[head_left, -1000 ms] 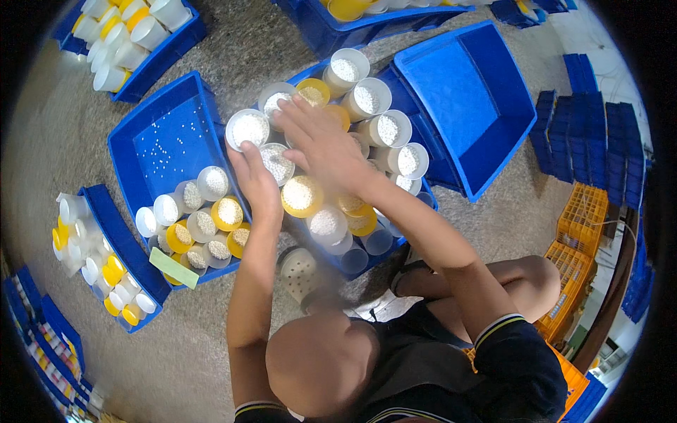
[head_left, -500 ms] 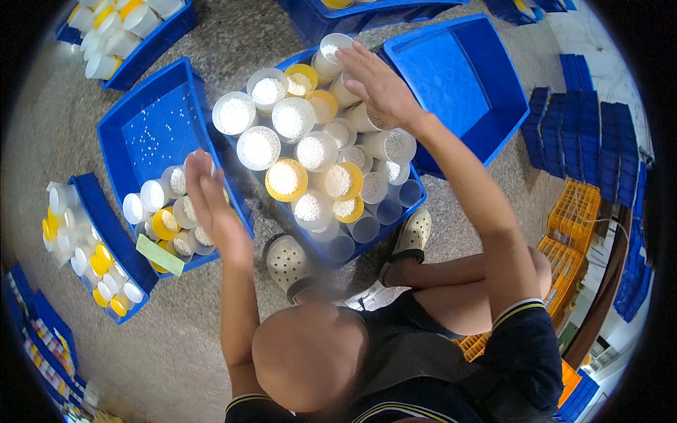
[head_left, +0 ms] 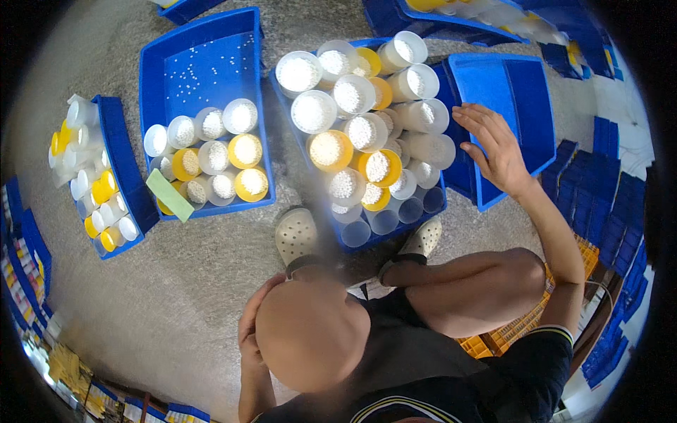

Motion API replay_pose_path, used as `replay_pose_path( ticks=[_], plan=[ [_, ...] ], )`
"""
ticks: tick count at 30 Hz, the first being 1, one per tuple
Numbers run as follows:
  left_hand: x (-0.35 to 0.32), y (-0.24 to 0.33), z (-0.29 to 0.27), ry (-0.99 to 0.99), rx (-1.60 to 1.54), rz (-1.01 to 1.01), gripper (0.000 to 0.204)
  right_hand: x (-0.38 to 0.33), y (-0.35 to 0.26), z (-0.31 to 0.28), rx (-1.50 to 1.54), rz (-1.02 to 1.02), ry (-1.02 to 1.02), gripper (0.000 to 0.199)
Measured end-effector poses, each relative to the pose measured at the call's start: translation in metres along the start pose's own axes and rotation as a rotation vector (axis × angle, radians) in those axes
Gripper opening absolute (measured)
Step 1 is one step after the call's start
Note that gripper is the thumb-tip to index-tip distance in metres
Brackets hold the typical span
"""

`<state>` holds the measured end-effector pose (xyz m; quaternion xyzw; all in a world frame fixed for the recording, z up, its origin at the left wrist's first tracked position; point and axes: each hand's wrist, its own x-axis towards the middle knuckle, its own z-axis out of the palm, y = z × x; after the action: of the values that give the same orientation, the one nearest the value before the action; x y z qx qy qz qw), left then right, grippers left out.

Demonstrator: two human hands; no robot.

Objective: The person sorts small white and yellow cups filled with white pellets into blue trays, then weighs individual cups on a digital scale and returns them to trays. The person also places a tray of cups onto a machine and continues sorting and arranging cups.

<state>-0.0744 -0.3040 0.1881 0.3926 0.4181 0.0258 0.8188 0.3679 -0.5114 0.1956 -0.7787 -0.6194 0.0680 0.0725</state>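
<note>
My right hand (head_left: 493,144) is open with fingers spread and rests on the left rim of an empty blue bin (head_left: 518,99). It lies just right of a stack of clear and yellow cups (head_left: 352,134) filled with small white beads, which stand in a central blue bin (head_left: 395,233). My left hand (head_left: 248,331) is drawn back beside the head, far from the cups. Nothing shows in it.
A second blue bin (head_left: 204,70) on the left holds more bead-filled cups, loose beads and a green card (head_left: 169,195). A narrow bin (head_left: 130,176) of capped jars lies at far left. Two white clogs (head_left: 296,236) stand by the central bin. Orange crates (head_left: 515,331) sit at lower right.
My left hand has pulled back from over the left bin to beside the head. My right hand has slid right, off the top of the cup stack and onto the empty bin.
</note>
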Motion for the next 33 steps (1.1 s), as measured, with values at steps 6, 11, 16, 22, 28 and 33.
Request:
replay_pose_path(
  ticks=[6,11,16,22,28,33],
  plan=[
    [-0.004,0.019,0.012,0.01,-0.14,0.039,0.074,-0.012,-0.029,0.022,0.2,-0.091,0.011,0.042],
    [0.001,0.023,0.013,0.107,-0.013,-0.019,0.072,-0.006,-0.068,0.074,0.055,-0.156,-0.218,0.049],
    [-0.005,0.034,0.015,-0.023,-0.199,0.021,0.065,-0.008,-0.089,0.108,-0.034,-0.203,-0.235,0.052],
    [-0.003,0.018,0.004,0.044,-0.079,0.046,0.062,-0.009,-0.087,0.109,-0.066,-0.202,-0.214,0.051],
    [-0.002,0.026,0.015,0.059,-0.174,0.053,0.065,-0.008,-0.087,0.09,-0.045,-0.205,-0.185,0.053],
    [-0.001,0.03,0.028,0.118,0.047,0.066,0.055,-0.002,-0.091,0.072,0.028,-0.3,-0.126,0.05]
  ],
)
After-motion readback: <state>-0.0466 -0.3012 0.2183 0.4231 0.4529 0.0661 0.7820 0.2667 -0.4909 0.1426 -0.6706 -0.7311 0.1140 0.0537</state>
